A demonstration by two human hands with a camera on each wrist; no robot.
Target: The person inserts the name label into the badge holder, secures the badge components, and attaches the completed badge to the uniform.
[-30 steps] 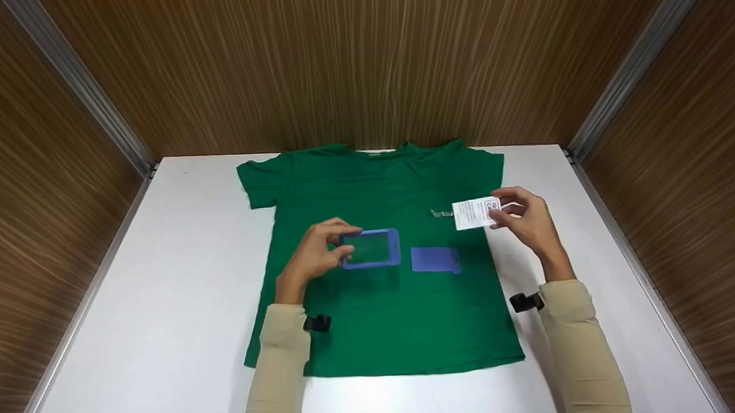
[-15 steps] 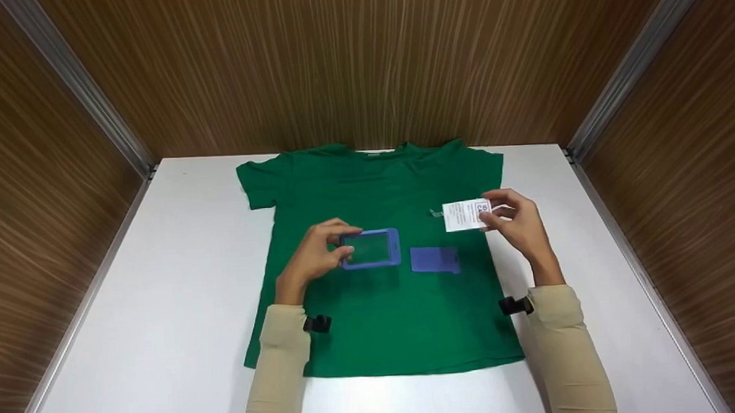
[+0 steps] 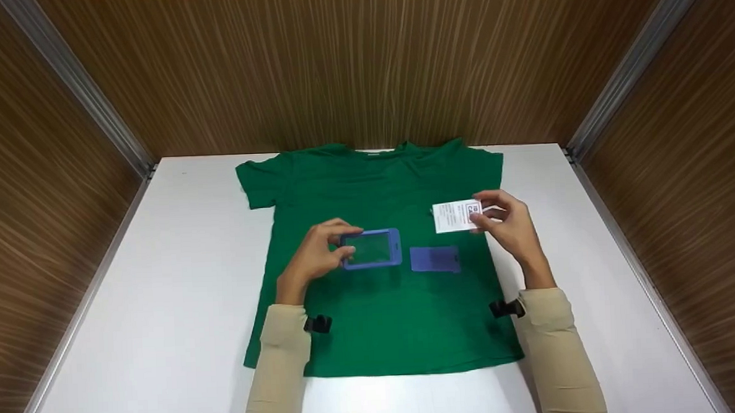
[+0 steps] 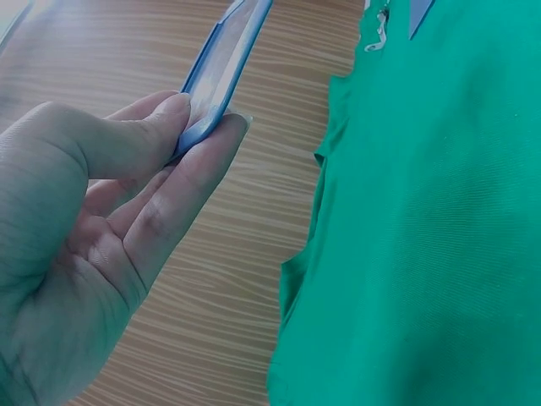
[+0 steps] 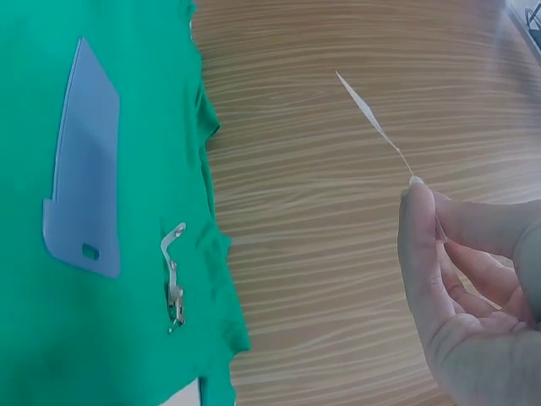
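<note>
Right hand (image 3: 510, 224) pinching card (image 3: 456, 216), now shifted left toward holder (image 3: 372, 248) gripped by left hand (image 3: 317, 253), over shirt (image 3: 373, 187); insertion likely near.

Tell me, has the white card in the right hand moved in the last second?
Yes. The white card, pinched by the right hand, has shifted left, from the green shirt's right edge to above the loose blue panel, toward the blue holder.

A green T-shirt (image 3: 384, 305) lies flat on a white table (image 3: 161, 315), wood-grain walls (image 3: 361, 64) behind.
</note>
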